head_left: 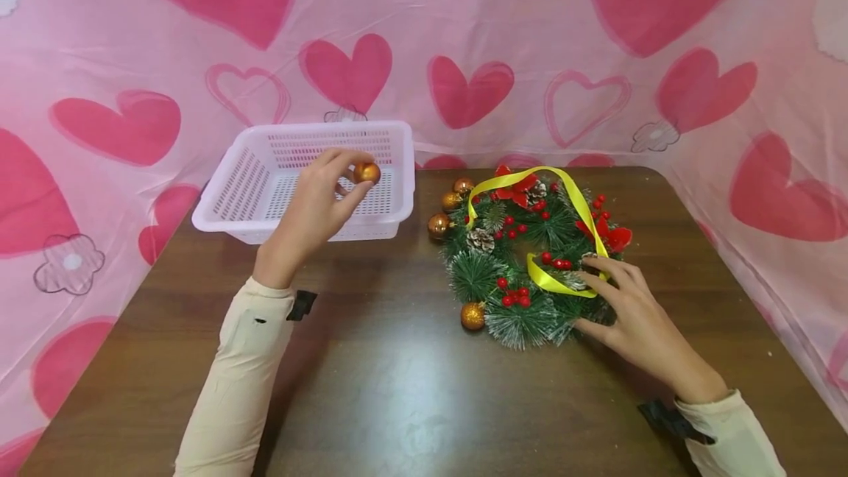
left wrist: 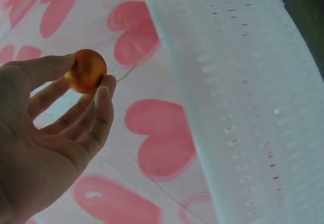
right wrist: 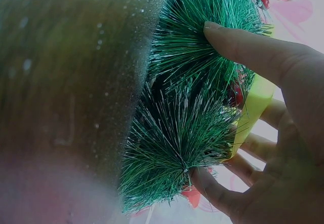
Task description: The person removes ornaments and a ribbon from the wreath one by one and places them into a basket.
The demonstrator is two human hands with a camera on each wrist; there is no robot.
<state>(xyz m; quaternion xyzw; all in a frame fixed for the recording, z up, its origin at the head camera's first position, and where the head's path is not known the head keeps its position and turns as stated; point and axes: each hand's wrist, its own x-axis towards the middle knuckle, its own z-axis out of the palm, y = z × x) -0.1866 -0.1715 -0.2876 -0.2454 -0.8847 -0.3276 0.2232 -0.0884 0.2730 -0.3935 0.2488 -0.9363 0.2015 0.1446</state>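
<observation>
Fingers of the left hand (head_left: 318, 199) are pinching an orange bauble (head_left: 368, 173) over the white plastic basket (head_left: 407, 179). Fingers of the right hand (head_left: 641, 324), loosely spread, are touching the Christmas wreath (head_left: 473, 275) lying on the desk (head_left: 371, 381).

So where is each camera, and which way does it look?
Head: on the person's head, facing forward and down at the table, basket and wreath; left hand, right hand and sleeves show.
Left wrist: on that wrist, facing the orange ball and basket; left hand shows.
Right wrist: on that wrist, facing the wreath and yellow ribbon; right hand shows.
Shared: head and left wrist both see the orange ball.
</observation>
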